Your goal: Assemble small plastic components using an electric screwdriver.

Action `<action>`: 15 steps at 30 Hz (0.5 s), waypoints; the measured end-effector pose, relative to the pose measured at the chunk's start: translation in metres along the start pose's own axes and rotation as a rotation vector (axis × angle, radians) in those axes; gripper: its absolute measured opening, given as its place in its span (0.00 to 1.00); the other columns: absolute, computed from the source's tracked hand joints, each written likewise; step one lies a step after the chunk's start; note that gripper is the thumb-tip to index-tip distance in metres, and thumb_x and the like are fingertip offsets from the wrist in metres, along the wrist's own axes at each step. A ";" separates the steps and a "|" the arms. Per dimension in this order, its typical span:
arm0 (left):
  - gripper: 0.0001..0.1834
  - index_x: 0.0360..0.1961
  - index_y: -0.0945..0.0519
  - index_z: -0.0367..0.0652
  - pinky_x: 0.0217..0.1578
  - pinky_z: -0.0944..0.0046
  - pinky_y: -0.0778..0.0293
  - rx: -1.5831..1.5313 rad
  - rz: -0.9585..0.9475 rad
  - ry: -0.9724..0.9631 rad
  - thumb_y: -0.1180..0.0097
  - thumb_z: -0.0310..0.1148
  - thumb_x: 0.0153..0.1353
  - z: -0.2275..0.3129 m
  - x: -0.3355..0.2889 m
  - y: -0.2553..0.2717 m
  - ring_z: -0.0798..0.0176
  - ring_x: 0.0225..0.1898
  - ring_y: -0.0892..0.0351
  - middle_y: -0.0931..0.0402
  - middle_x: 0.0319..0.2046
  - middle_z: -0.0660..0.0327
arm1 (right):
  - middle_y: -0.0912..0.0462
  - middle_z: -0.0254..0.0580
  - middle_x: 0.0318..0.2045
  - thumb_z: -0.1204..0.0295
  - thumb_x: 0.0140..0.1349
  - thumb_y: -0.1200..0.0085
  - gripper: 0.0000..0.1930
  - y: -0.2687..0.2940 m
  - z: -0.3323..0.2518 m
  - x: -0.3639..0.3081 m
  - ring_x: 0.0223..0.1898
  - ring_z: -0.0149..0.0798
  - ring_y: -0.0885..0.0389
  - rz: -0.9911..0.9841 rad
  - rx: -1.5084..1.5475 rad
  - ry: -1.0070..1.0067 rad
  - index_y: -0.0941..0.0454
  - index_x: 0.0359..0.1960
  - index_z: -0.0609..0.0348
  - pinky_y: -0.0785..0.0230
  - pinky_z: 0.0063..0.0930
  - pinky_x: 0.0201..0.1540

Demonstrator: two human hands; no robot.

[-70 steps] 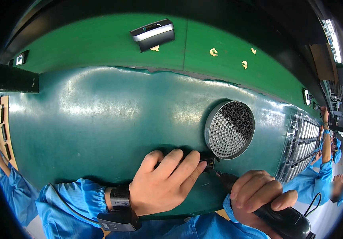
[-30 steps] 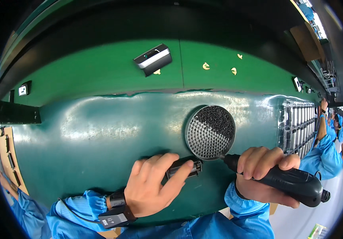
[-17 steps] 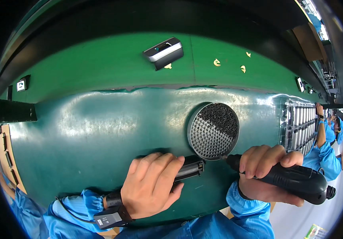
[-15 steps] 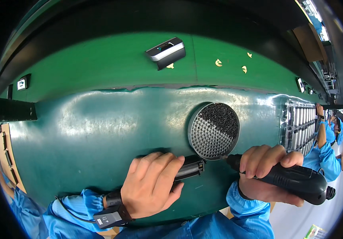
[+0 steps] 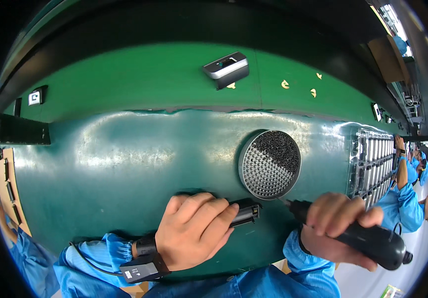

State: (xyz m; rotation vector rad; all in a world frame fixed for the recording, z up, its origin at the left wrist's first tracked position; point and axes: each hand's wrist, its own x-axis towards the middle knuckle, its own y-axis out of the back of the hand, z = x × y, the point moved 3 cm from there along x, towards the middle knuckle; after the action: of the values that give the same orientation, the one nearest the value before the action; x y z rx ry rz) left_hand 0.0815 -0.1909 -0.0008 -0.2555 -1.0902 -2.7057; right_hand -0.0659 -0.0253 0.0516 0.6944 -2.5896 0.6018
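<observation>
Near the middle of the near edge of the green bench (image 5: 119, 184), the left hand (image 5: 189, 233) is curled over a slim black part (image 5: 246, 213), gripping it by its left portion, while the opposite end juts out past the fingertips. The right hand (image 5: 335, 223), nearer the bench's right corner, is wrapped around a black electric screwdriver (image 5: 375, 243), held aslant with its bit toward the near rim of a round dish (image 5: 261, 174); whether bit and rim touch cannot be told. Small black screws (image 5: 279, 149) cover the dish's far right part, and its perforated plate shows elsewhere. Along the bench's right edge lies a clear tray (image 5: 356, 169) with pale parts in rows; by the left edge, a cardboard sheet (image 5: 17, 197) bears dark strips. Beyond the bench's far edge, a black-and-silver device (image 5: 226, 69) rests on a brighter green surface (image 5: 139, 74).
</observation>
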 end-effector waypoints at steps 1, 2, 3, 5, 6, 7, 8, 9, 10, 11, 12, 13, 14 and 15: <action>0.26 0.45 0.15 0.39 0.42 0.55 0.28 -0.004 0.003 0.000 0.25 0.31 0.39 -0.001 0.000 -0.001 0.55 0.45 0.21 0.20 0.44 0.60 | 0.26 0.36 0.23 0.32 0.62 0.45 0.35 -0.004 -0.006 -0.001 0.17 0.32 0.29 -0.003 -0.003 -0.001 0.33 0.48 0.53 0.33 0.27 0.16; 0.26 0.44 0.14 0.40 0.42 0.55 0.29 -0.006 0.029 -0.013 0.26 0.31 0.39 -0.002 -0.001 -0.001 0.55 0.45 0.21 0.21 0.43 0.60 | 0.26 0.36 0.22 0.33 0.63 0.44 0.34 -0.009 -0.011 -0.004 0.17 0.32 0.28 -0.018 0.016 0.012 0.33 0.47 0.53 0.32 0.26 0.15; 0.25 0.43 0.14 0.40 0.42 0.55 0.29 -0.009 0.056 -0.025 0.26 0.31 0.38 -0.003 -0.003 -0.001 0.55 0.45 0.22 0.21 0.43 0.61 | 0.26 0.35 0.22 0.35 0.64 0.43 0.32 -0.013 -0.015 -0.007 0.16 0.32 0.27 -0.034 0.034 0.023 0.34 0.46 0.52 0.32 0.25 0.15; 0.25 0.43 0.14 0.40 0.41 0.56 0.29 0.001 0.052 -0.027 0.26 0.31 0.38 -0.001 -0.002 -0.001 0.56 0.44 0.22 0.21 0.42 0.61 | 0.26 0.36 0.21 0.37 0.65 0.43 0.30 -0.018 -0.015 -0.012 0.16 0.33 0.25 -0.023 0.022 0.051 0.34 0.44 0.52 0.29 0.24 0.15; 0.25 0.43 0.14 0.40 0.41 0.56 0.29 0.004 0.049 -0.027 0.26 0.32 0.38 0.000 -0.001 -0.002 0.56 0.44 0.22 0.21 0.42 0.61 | 0.25 0.41 0.25 0.36 0.65 0.44 0.33 -0.021 -0.015 -0.012 0.19 0.37 0.25 -0.140 0.060 0.029 0.33 0.50 0.55 0.30 0.31 0.19; 0.25 0.43 0.14 0.40 0.41 0.56 0.29 0.004 0.049 -0.025 0.26 0.32 0.38 -0.001 -0.001 -0.002 0.56 0.44 0.22 0.21 0.42 0.61 | 0.24 0.46 0.28 0.35 0.65 0.46 0.36 -0.026 -0.012 -0.013 0.23 0.41 0.26 -0.259 0.094 0.003 0.31 0.55 0.58 0.31 0.38 0.23; 0.25 0.42 0.14 0.41 0.41 0.56 0.30 0.004 0.048 -0.026 0.26 0.31 0.38 -0.002 -0.001 -0.001 0.56 0.44 0.22 0.21 0.42 0.62 | 0.24 0.46 0.29 0.35 0.66 0.47 0.36 -0.028 -0.007 -0.015 0.23 0.40 0.25 -0.255 0.101 0.006 0.31 0.55 0.58 0.31 0.37 0.22; 0.25 0.42 0.14 0.41 0.41 0.56 0.30 0.005 0.048 -0.027 0.26 0.31 0.38 -0.002 0.000 -0.001 0.57 0.44 0.22 0.21 0.42 0.62 | 0.24 0.46 0.29 0.35 0.66 0.47 0.36 -0.028 -0.004 -0.016 0.23 0.40 0.25 -0.254 0.102 0.007 0.31 0.55 0.58 0.31 0.37 0.22; 0.25 0.42 0.14 0.41 0.41 0.56 0.30 0.003 0.051 -0.023 0.26 0.31 0.38 -0.003 -0.001 -0.002 0.57 0.44 0.22 0.21 0.42 0.62 | 0.23 0.46 0.29 0.35 0.66 0.47 0.36 -0.029 -0.001 -0.017 0.23 0.40 0.25 -0.261 0.101 0.008 0.31 0.55 0.58 0.31 0.37 0.22; 0.25 0.42 0.14 0.41 0.41 0.57 0.30 -0.002 0.057 -0.022 0.26 0.31 0.38 -0.004 -0.002 -0.002 0.57 0.44 0.22 0.21 0.42 0.62 | 0.23 0.47 0.29 0.35 0.66 0.47 0.36 -0.029 0.001 -0.017 0.23 0.40 0.25 -0.267 0.101 0.010 0.31 0.55 0.58 0.30 0.38 0.22; 0.25 0.42 0.14 0.41 0.40 0.57 0.30 -0.005 0.063 -0.022 0.26 0.31 0.38 -0.005 -0.003 -0.002 0.57 0.44 0.22 0.21 0.43 0.63 | 0.23 0.47 0.29 0.35 0.66 0.47 0.36 -0.030 0.002 -0.017 0.23 0.40 0.25 -0.270 0.102 0.007 0.31 0.55 0.58 0.30 0.38 0.22; 0.25 0.42 0.14 0.41 0.40 0.57 0.30 -0.006 0.065 -0.019 0.26 0.31 0.38 -0.005 -0.003 -0.002 0.57 0.44 0.22 0.21 0.43 0.63 | 0.23 0.47 0.29 0.35 0.66 0.47 0.36 -0.031 0.003 -0.017 0.22 0.40 0.25 -0.271 0.091 0.006 0.31 0.54 0.58 0.30 0.38 0.23; 0.24 0.42 0.14 0.41 0.40 0.57 0.30 0.003 0.071 -0.023 0.27 0.31 0.38 -0.005 -0.005 -0.001 0.57 0.44 0.23 0.21 0.43 0.63 | 0.23 0.47 0.29 0.35 0.66 0.47 0.36 -0.032 0.002 -0.017 0.22 0.41 0.25 -0.272 0.081 0.004 0.31 0.54 0.58 0.30 0.38 0.23; 0.24 0.42 0.14 0.41 0.40 0.57 0.30 0.011 0.077 -0.027 0.27 0.31 0.38 -0.005 -0.006 0.000 0.57 0.44 0.23 0.21 0.42 0.63 | 0.23 0.47 0.29 0.35 0.66 0.47 0.36 -0.035 0.004 -0.020 0.22 0.41 0.25 -0.273 0.081 0.001 0.31 0.54 0.58 0.30 0.38 0.23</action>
State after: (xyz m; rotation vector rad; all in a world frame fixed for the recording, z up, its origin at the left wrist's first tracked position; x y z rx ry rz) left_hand 0.0872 -0.1936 -0.0053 -0.3267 -1.0798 -2.6347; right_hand -0.0321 -0.0476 0.0497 1.0519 -2.4216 0.6193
